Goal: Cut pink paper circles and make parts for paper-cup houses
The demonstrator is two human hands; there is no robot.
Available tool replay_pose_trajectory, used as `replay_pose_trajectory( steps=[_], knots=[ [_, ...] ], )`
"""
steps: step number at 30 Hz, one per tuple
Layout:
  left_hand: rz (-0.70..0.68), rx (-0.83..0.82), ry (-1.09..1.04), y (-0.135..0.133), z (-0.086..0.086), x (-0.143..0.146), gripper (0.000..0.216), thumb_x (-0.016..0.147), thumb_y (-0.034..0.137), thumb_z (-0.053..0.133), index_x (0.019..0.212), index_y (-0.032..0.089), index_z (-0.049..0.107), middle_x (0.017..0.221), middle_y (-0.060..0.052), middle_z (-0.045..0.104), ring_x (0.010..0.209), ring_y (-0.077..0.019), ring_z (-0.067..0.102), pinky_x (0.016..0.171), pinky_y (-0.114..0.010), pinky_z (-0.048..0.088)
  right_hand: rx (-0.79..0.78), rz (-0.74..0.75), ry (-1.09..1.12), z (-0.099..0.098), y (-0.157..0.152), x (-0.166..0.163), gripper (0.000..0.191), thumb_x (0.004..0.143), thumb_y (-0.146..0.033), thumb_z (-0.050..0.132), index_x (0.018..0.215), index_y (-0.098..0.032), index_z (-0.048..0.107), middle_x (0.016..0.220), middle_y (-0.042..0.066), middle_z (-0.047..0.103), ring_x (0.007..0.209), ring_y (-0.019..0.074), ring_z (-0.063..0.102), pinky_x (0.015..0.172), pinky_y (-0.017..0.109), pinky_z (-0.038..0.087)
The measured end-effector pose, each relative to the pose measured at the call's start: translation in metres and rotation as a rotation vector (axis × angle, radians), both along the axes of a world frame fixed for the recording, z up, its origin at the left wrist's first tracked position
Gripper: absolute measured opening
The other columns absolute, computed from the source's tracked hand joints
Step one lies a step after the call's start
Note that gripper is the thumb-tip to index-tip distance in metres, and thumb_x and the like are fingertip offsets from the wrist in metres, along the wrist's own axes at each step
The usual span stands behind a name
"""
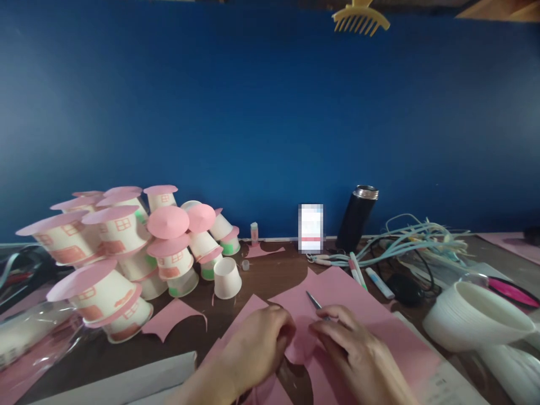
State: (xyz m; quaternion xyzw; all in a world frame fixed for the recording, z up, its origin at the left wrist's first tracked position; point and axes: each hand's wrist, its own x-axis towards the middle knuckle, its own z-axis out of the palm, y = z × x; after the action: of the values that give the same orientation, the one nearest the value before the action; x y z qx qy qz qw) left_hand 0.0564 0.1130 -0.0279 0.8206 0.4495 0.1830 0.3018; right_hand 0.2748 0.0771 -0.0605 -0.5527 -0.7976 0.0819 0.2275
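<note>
My left hand [264, 343] is closed, its curled fingers gripping a small piece of pink paper [301, 346] low in the middle of the view. Across from it, my right hand [358, 351] pinches near the same piece. From the right fingers sticks out a pair of scissors [313, 300], points away from me; only the slim metal blades show and the handles are hidden. Beneath both hands lie large pink sheets [333, 287]. A pink offcut [175, 319] with curved edges rests to the left.
Stacked paper-cup houses [118, 233] with pink roofs crowd the left. An upturned white cup [227, 278] stands beside them. At the back are a glue stick [254, 234] and a black flask [356, 219]. Cables [422, 244], markers [379, 283] and nested white cups [472, 318] occupy the right.
</note>
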Motion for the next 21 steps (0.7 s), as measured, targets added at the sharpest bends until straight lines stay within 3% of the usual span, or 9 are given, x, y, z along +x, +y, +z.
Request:
replay_pose_trajectory(
  steps=[4, 9, 12, 17, 21],
  knots=[
    [-0.041, 0.040, 0.039, -0.002, -0.005, -0.002, 0.017, 0.080, 0.014, 0.055, 0.090, 0.022, 0.066, 0.093, 0.000, 0.068, 0.086, -0.0158, 0.063, 0.073, -0.023, 0.042, -0.018, 0.012, -0.011, 0.005, 0.000, -0.003, 0.024, 0.093, -0.019, 0.049, 0.103, -0.032, 0.067, 0.116, 0.003, 0.065, 0.098, 0.0193, 0.070, 0.074, 0.028, 0.055],
    [-0.064, 0.047, 0.103, -0.006, 0.002, -0.002, 0.020, 0.077, 0.012, 0.058, 0.094, 0.022, 0.065, 0.096, 0.000, 0.067, 0.087, -0.0169, 0.062, 0.073, -0.024, 0.043, -0.030, -0.011, 0.030, 0.008, -0.001, -0.008, 0.021, 0.095, -0.026, 0.047, 0.102, -0.032, 0.066, 0.110, 0.001, 0.067, 0.093, 0.0185, 0.071, 0.073, 0.029, 0.055],
    [-0.052, 0.069, 0.149, -0.008, 0.006, 0.004, 0.012, 0.081, 0.021, 0.062, 0.093, 0.022, 0.066, 0.096, -0.002, 0.066, 0.088, -0.0200, 0.062, 0.074, -0.028, 0.043, -0.036, -0.028, 0.049, 0.007, -0.002, -0.010, 0.020, 0.095, -0.028, 0.047, 0.102, -0.031, 0.066, 0.109, 0.002, 0.067, 0.092, 0.0188, 0.071, 0.074, 0.029, 0.055],
    [-0.052, 0.118, 0.181, -0.011, 0.003, 0.012, 0.010, 0.086, 0.030, 0.063, 0.085, 0.021, 0.066, 0.095, -0.004, 0.065, 0.091, -0.0232, 0.061, 0.076, -0.031, 0.043, -0.055, 0.001, 0.071, 0.009, -0.003, -0.011, 0.020, 0.095, -0.026, 0.048, 0.101, -0.028, 0.067, 0.106, 0.003, 0.068, 0.088, 0.0184, 0.072, 0.073, 0.027, 0.056],
    [-0.051, 0.151, 0.170, -0.009, -0.006, 0.014, 0.011, 0.088, 0.024, 0.056, 0.084, 0.020, 0.066, 0.089, -0.005, 0.065, 0.083, -0.0215, 0.060, 0.069, -0.031, 0.041, -0.020, -0.012, 0.057, 0.007, -0.003, -0.012, 0.028, 0.091, -0.017, 0.047, 0.110, -0.029, 0.064, 0.113, 0.005, 0.065, 0.091, 0.0204, 0.072, 0.074, 0.032, 0.059]
  ],
)
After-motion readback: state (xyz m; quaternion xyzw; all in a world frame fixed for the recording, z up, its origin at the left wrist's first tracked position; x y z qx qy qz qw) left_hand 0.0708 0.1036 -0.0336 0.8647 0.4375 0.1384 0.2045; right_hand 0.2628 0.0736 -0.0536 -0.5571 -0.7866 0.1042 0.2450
